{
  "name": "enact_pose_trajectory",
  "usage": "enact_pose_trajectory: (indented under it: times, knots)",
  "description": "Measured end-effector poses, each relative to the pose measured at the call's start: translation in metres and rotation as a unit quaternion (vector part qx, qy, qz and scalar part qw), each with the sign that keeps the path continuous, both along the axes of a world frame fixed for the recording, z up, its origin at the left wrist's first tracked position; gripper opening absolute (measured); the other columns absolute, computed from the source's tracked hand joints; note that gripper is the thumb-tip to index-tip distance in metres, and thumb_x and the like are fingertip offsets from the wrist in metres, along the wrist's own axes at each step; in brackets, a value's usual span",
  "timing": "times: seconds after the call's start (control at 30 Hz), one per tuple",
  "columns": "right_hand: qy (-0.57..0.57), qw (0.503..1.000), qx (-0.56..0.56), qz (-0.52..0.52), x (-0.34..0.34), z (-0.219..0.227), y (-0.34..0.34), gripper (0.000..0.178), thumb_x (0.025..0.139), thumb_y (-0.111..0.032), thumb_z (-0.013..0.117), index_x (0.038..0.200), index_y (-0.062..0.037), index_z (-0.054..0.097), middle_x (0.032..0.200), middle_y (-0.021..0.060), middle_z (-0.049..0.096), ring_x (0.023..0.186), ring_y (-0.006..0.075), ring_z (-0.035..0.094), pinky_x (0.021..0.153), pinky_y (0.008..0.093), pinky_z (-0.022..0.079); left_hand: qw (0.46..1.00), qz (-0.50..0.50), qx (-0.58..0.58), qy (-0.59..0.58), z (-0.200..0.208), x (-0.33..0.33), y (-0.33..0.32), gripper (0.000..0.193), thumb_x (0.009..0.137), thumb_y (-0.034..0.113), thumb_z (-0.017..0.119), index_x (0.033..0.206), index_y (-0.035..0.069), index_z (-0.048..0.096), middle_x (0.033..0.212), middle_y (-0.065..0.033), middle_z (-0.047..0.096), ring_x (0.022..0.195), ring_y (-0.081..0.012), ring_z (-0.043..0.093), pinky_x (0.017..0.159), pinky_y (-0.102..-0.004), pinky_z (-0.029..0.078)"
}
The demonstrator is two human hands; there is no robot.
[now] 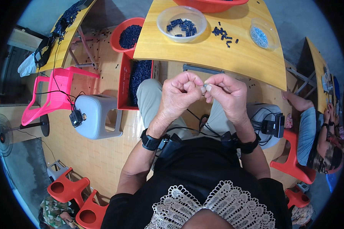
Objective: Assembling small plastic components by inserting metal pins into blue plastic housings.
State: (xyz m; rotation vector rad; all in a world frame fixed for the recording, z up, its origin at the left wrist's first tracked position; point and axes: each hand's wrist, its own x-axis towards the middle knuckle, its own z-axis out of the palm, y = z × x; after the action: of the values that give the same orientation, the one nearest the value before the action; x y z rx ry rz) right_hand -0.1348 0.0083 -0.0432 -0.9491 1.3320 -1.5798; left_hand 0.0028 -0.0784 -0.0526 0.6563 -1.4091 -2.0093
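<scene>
My left hand [182, 91] and my right hand [228, 92] meet above my lap, just off the table's near edge. Fingertips nearly touch, both hands closed in a pinch. A tiny pale blue-green piece [205, 86] shows at the right thumb and finger; its exact kind is too small to tell. Whatever the left fingers grip is hidden by them. Ahead on the table stands a translucent bowl [161, 26] with short dark cylindrical parts [186, 26]. More dark parts [223, 33] lie loose beside it. A clear shallow dish [271, 35] holds many tiny light-blue pieces [259, 37].
A red basin [210, 5] sits at the table's far edge. Left of the wooden table [233, 59], a red crate [125, 86] and another red basin [116, 44] hold dark parts. Grey stools [91, 114] flank me. On the right, another person [307, 129] sits at a second table.
</scene>
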Motion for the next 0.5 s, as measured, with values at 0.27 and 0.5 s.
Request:
enact_pose_trajectory:
  times: [0.27,0.5]
  knots:
    - [-0.066,0.997,0.028,0.018,-0.001,-0.001,-0.001,0.008,0.084,0.000,0.056,0.088,0.0035,0.061,0.075,0.0061,0.062,0.061,0.0097,0.057,0.056,0.0223,0.047,0.995,0.021,-0.093,-0.019,-0.008,-0.001,0.005,0.006,0.082,-0.003,0.058,0.086,0.001,0.057,0.065,0.0069,0.054,0.058,0.0033,0.044,0.052,-0.0134,0.035]
    - [-0.240,0.968,0.060,0.034,-0.004,-0.005,-0.001,0.009,0.083,-0.002,0.057,0.087,0.0033,0.062,0.077,0.0076,0.062,0.061,0.0122,0.057,0.054,0.0242,0.047,0.987,0.017,-0.154,-0.032,-0.013,-0.002,0.008,0.007,0.083,-0.003,0.058,0.088,0.001,0.056,0.063,0.0078,0.051,0.058,0.0031,0.044,0.053,-0.0140,0.036]
